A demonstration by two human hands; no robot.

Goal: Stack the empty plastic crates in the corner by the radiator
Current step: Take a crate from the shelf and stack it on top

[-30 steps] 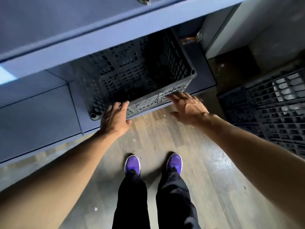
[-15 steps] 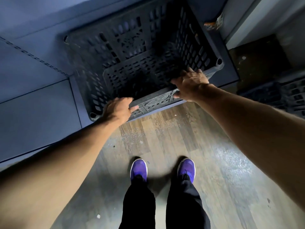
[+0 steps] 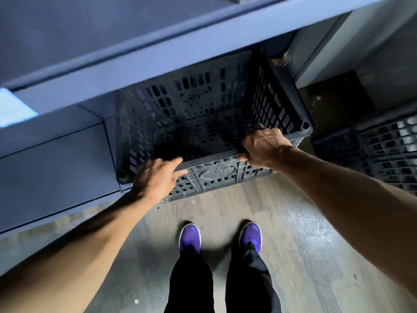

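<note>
A head-worn camera looked down at a dark, empty plastic crate (image 3: pixel 203 123) sitting on the wooden floor (image 3: pixel 293 233), pushed partly under a blue-grey shelf (image 3: pixel 158 53); the person's purple shoes (image 3: pixel 189 238) stood just behind it. The right hand (image 3: pixel 262 146) was closed over the crate's near rim close to its right corner, fingers (image 3: pixel 257 129) curled inside; the left hand (image 3: pixel 158 177) lay on the same rim near the left corner, fingers loosely spread, not clenched. More dark crates (image 3: pixel 383 150) lay to the right, apart from the held one.
</note>
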